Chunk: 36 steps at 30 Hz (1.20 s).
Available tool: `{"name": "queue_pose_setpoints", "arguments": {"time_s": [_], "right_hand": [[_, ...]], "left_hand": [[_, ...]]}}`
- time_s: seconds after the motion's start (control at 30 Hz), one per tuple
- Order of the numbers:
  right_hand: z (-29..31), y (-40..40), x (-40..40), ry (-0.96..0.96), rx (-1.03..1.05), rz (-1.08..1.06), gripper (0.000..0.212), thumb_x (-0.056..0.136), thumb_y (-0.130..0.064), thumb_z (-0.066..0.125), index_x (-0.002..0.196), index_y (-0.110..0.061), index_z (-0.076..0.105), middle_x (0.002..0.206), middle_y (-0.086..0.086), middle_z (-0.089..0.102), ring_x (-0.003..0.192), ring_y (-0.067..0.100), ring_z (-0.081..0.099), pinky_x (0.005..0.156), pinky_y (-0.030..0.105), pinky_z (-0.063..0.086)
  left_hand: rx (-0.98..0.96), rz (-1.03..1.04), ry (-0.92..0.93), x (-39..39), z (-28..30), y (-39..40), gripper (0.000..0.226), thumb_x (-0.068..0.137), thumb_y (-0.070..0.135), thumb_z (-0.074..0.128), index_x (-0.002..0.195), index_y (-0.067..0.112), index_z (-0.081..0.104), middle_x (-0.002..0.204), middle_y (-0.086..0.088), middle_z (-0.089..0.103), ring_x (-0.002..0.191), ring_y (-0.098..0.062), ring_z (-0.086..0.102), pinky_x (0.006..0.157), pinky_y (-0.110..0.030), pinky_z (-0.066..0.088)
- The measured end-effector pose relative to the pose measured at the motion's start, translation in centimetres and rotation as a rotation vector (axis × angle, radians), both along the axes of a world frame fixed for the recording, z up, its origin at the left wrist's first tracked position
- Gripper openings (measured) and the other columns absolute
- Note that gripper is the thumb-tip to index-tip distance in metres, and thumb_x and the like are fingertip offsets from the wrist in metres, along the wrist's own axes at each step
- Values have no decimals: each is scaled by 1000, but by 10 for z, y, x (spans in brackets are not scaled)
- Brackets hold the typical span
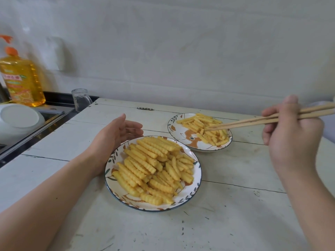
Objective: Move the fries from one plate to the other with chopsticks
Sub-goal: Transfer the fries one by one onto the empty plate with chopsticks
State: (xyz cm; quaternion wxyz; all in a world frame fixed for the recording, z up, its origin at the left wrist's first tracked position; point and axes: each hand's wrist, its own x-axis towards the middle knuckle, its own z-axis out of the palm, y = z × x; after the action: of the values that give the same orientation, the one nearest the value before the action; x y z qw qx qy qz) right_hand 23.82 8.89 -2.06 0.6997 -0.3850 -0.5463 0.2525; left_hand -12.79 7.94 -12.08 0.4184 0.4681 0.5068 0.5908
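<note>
Reaching over the far plate (182, 117) near the counter's (235, 205) back edge, a pair of wooden chopsticks (253, 121) is held pinched in the right hand (290, 134), the tips lowered among that plate's thinner scatter of fries (203, 127). The left hand (116, 134) is kept spread and relaxed beside the back-left rim of the near plate (196, 178), close to it, though contact cannot be confirmed. A much larger heap of crinkle-cut fries (154, 167) is piled on that near plate toward the counter's middle.

Trouble is likely to come from the ridged, possibly slick fries: one gripped off-centre could be pivoted out of the tips and dropped onto the counter between the two plates. The near heap could also be toppled over its rim if disturbed carelessly.

Whether a fry is actually caught between the tips cannot be made out. The upper ends of the chopsticks are cut off at the right border, and the right fingers are mostly hidden behind the back of the hand.
</note>
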Motion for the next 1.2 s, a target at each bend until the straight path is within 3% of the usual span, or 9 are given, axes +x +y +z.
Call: {"name": "queue_pose_setpoints", "arguments": {"time_s": [0.17,0.33,0.43,0.57,0.67,0.83,1.0,1.1,1.2], "right_hand": [[-19,8,-3,-189,-29,-2,51,104,-48,42,73,-17,68,49,-4,53,42,12,49,45,25,40],[-29,12,-10,-294,-20,21,51,95,-61,43,70,-26,69,52,-3,56,49,19,53,54,46,48],[-31,14,-12,-305,-31,27,51,95,-62,42,68,-26,68,51,-3,54,51,21,52,56,50,49],[-32,14,-12,-222,-52,53,53,97,-60,41,69,-25,68,52,1,55,49,18,52,52,41,46],[-27,12,-11,-132,-37,30,56,104,-48,40,62,-21,63,54,8,54,43,15,49,44,30,41],[6,2,-2,262,-122,239,63,106,-45,40,51,-18,56,47,1,46,33,15,34,38,17,26],[8,-22,-14,160,-131,495,55,96,-51,45,55,-15,54,49,0,42,36,12,35,37,13,28],[5,-33,-26,57,-94,510,56,91,-52,44,49,-17,60,47,6,41,33,17,34,39,16,28],[0,-37,-32,-15,-82,485,58,93,-52,43,52,-16,63,42,7,41,30,20,33,39,18,28]], "left_hand": [[9,11,-6,3,1,-3,63,96,59,40,103,15,85,108,-13,81,112,-29,76,113,-48,46],[23,38,22,11,3,-11,61,112,48,33,109,10,79,107,-13,81,110,-28,76,110,-45,48],[20,38,25,11,7,-11,60,107,53,39,108,10,80,107,-14,81,110,-29,76,109,-46,48],[24,25,28,11,5,-11,61,105,55,38,112,9,78,109,-13,81,111,-28,76,108,-44,47],[0,3,-6,5,5,-6,62,99,58,40,102,15,85,107,-14,81,112,-30,76,114,-50,45],[-1,15,14,10,6,-11,62,99,57,40,106,13,82,108,-13,81,111,-28,76,113,-48,46],[20,60,31,20,12,-21,59,110,51,38,116,5,76,111,-14,80,113,-29,75,106,-42,50],[-7,78,38,24,14,-25,58,113,45,33,116,6,75,111,-14,79,112,-28,75,102,-39,51],[3,84,52,23,14,-25,59,113,47,33,116,7,76,113,-14,80,113,-28,75,107,-42,49]]}}
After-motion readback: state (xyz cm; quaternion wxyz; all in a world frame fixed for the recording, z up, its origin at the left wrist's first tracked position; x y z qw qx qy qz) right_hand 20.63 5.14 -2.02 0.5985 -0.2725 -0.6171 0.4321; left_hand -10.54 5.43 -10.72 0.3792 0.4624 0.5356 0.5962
